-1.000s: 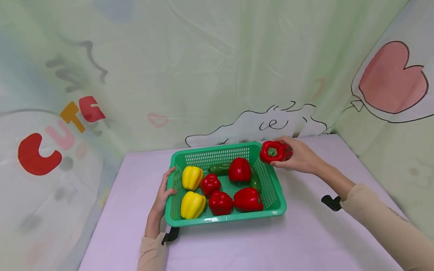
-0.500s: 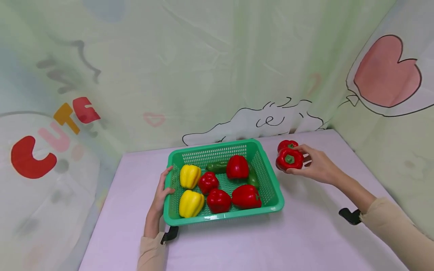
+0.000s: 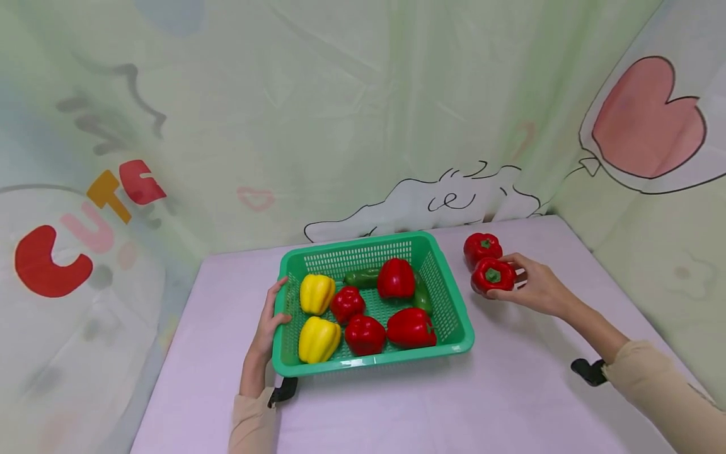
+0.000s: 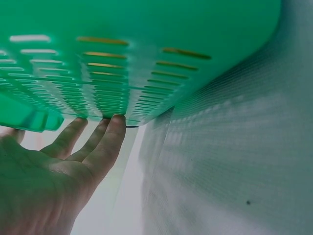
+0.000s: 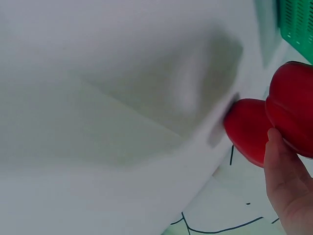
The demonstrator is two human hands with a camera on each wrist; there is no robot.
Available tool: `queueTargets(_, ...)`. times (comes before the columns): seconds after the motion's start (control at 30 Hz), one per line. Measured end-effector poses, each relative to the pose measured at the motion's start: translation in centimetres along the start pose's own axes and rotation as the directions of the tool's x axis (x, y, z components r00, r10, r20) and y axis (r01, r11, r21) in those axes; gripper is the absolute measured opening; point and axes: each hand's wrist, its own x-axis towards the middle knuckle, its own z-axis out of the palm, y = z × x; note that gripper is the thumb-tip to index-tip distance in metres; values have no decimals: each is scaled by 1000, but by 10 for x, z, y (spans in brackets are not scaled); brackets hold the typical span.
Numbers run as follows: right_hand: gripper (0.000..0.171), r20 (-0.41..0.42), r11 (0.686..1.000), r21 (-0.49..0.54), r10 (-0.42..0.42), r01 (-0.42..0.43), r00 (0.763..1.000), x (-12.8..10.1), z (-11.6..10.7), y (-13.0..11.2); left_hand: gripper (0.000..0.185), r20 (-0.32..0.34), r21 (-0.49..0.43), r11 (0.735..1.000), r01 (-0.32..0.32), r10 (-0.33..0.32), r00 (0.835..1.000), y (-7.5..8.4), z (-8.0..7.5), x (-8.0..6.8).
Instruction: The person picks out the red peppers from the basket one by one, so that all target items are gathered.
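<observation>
My left hand [image 3: 265, 329] holds the left side of a green plastic basket [image 3: 374, 364]. In the left wrist view its fingers [image 4: 105, 144] press on the slotted outer wall, and the thumb tip shows at the rim. My right hand [image 3: 539, 287] pinches a red bell pepper [image 3: 492, 275] by its side, stem toward the head camera, to the right of the basket. Behind it, a second red bell pepper [image 3: 481, 248] lies on the table. In the right wrist view, the held pepper [image 5: 293, 105] partly covers that second pepper [image 5: 247, 129].
Inside the basket are two yellow bell peppers [image 3: 316, 294], several red bell peppers [image 3: 396, 279] and green cucumber-like vegetables [image 3: 362, 277]. A pale lilac cloth covers the table [image 3: 397, 410]. A printed curtain [image 3: 340, 126] hangs along the back and sides.
My right hand has carried the red bell pepper from over the basket's right rim rightward and down, in front of the second pepper. The left hand keeps its place on the basket.
</observation>
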Motion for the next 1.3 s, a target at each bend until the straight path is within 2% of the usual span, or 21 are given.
queueTargets(0.43,69,23,998,26,60,-60,998,1,7,20,79,6,-8,1000,-6,6,1000,1,0,0)
queueTargets(0.97,74,45,991,7,135,-136,990,5,10,41,79,5,-7,1000,-1,1,1000,0,0,1)
queueTargets(1.3,76,59,990,1,143,-143,988,6,12,46,79,9,-7,1000,1,-1,1000,0,-1,1)
